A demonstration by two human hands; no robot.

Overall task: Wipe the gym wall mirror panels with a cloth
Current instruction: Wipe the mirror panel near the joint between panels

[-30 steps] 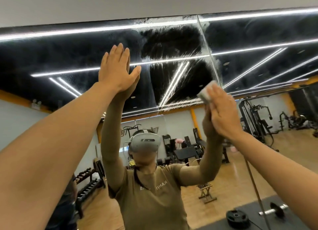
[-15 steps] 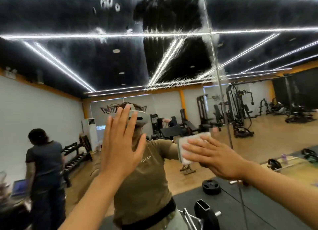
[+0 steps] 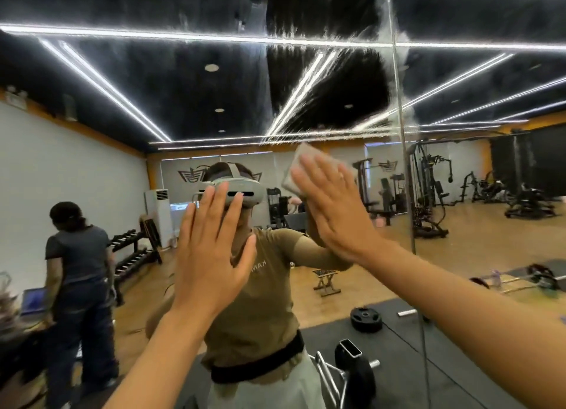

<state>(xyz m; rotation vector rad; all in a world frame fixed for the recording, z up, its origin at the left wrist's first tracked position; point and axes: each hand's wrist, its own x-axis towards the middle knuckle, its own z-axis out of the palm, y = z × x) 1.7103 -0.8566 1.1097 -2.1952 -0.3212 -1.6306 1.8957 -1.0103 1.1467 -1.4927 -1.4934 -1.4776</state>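
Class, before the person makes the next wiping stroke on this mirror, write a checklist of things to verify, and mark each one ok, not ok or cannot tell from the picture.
1. Cloth is under the right hand, pressed flat on the glass with straight fingers: ok.
2. Left hand is open and raised flat toward the mirror, holding nothing: ok. Whether it touches the glass: cannot tell.
3. Cloudy film cleared from the upper glass: not ok; smeared haze still surrounds a dark wiped patch.
4. Seam between panels wiped: not ok; haze lies along it.
5. Cloth is clean or damp enough: cannot tell.
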